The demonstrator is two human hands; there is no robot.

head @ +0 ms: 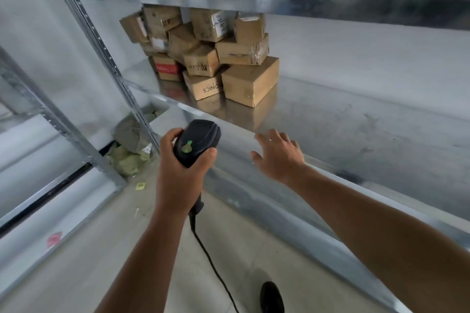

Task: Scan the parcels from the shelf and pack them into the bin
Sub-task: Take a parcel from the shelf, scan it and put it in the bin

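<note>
A heap of several brown cardboard parcels is piled at the back left of the metal shelf. The nearest parcel is a plain box at the heap's right front. My left hand grips a black corded barcode scanner with a green mark on top, held in front of the shelf edge and pointed toward the parcels. My right hand hovers over the shelf's front edge with fingers spread and holds nothing. No bin is in view.
An upper shelf hangs low over the parcels. Perforated metal uprights stand at the left. Crumpled packing material lies on the floor under the shelf. The scanner's cable trails down. A dark shoe shows at the bottom.
</note>
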